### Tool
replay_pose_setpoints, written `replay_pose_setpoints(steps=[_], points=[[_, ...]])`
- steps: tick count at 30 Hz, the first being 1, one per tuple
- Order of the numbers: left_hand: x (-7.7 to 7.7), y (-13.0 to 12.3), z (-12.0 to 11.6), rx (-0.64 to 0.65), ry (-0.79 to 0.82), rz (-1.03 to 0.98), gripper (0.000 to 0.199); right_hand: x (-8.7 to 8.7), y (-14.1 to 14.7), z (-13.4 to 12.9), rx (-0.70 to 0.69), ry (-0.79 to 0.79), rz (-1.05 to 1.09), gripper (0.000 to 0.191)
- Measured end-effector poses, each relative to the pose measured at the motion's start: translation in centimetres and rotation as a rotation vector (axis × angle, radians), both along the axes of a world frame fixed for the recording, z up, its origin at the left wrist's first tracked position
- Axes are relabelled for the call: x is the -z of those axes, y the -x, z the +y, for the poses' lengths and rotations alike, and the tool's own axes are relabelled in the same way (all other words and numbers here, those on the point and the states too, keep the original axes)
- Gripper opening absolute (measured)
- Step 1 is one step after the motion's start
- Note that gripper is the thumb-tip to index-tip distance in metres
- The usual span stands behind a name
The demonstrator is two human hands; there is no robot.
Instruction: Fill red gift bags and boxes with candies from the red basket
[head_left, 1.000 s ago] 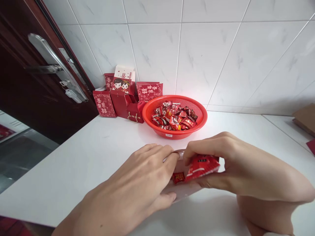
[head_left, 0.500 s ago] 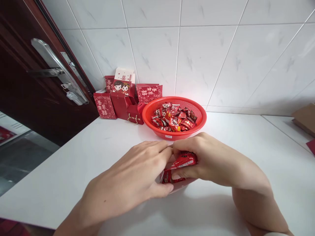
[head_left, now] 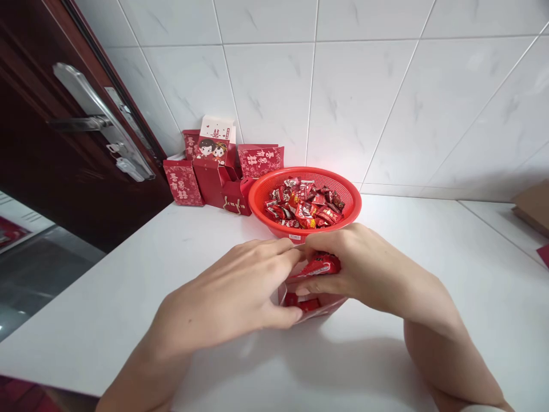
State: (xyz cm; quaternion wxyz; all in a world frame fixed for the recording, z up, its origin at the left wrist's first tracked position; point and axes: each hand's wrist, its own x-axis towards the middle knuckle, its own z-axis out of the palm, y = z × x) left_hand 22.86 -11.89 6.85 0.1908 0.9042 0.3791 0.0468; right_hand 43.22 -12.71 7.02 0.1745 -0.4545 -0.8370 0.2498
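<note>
Between my hands, in front of the basket, is a small open box (head_left: 325, 311) with red wrapped pieces inside. My left hand (head_left: 240, 286) grips the box's left side, its thumb on the near edge. My right hand (head_left: 364, 269) reaches over the opening and holds a shiny red candy packet (head_left: 319, 265) between thumb and fingers. Just behind my hands stands a red plastic basket (head_left: 305, 173) with many red and brown wrapped candies (head_left: 304, 212) in it. The far side of the box is hidden by my fingers.
Several red decorated boxes (head_left: 184, 183) stand against the tiled wall (head_left: 360, 97), left of the basket. A dark door (head_left: 38, 149) with a metal handle is at the left. Brown cardboard (head_left: 534, 203) lies at the right edge of the white table (head_left: 141, 274).
Both hands have shifted slightly up in the view. The right hand and its packet have risen a little from the box, so more of the box's inside and near wall shows.
</note>
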Motion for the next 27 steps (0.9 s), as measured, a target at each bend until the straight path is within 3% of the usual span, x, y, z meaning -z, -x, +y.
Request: replay_pose_setpoints(steps=[5, 10, 14, 20, 27], points=[[-0.4, 0.2, 2.6, -0.019, 0.099, -0.007, 0.028, -0.5, -1.1, 0.7, 0.022, 0.070, 0.106, 0.024], [0.1, 0.6, 5.1, 0.015, 0.170, -0.095, 0.046, -0.5, -2.4, 1.6, -0.085, 0.163, 0.281, 0.031], [0.1, 0.5, 5.2, 0.016, 0.164, -0.103, 0.049, -0.5, -2.7, 2.1, -0.143, 0.157, 0.342, 0.020], [-0.4, 0.0, 4.8, -0.017, 0.156, -0.060, 0.045, -0.5, -2.4, 2.6, -0.050, 0.191, 0.248, 0.021], [-0.2, 0.1, 5.3, 0.020, 0.169, -0.094, 0.036, 0.1, -1.6, 2.9, 0.027, 0.027, 0.240, 0.011]])
